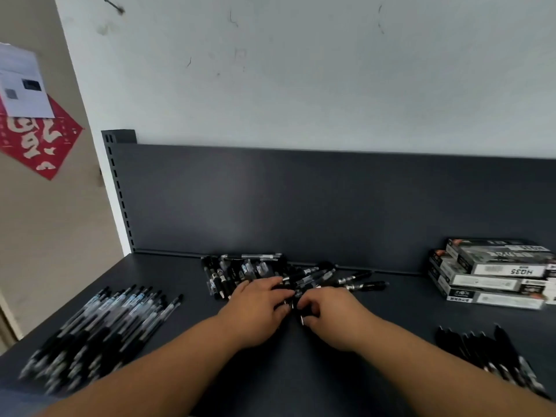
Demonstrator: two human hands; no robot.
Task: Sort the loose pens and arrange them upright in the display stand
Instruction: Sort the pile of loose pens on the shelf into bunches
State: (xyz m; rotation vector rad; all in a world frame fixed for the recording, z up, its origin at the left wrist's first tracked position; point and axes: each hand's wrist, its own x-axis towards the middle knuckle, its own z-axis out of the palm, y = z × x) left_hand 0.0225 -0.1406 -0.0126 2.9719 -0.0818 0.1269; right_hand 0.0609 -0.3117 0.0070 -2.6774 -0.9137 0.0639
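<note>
A jumbled heap of black pens point(264, 272) lies at the back middle of the dark shelf point(400, 314). Both hands meet at its near edge. My left hand point(255, 308) has curled fingers on pens in the heap. My right hand point(328, 311) pinches a black pen beside it. A sorted group of clear-barrelled pens point(102, 329) lies fanned out at the left. Another row of black pens point(493, 356) lies at the right front. No display stand is in view.
Stacked pen boxes point(493, 275) sit at the back right. A dark back panel point(301, 203) rises behind the shelf, with a slotted upright point(118, 194) at its left end. The shelf's left edge drops off beside a wall bearing a red paper decoration point(39, 139).
</note>
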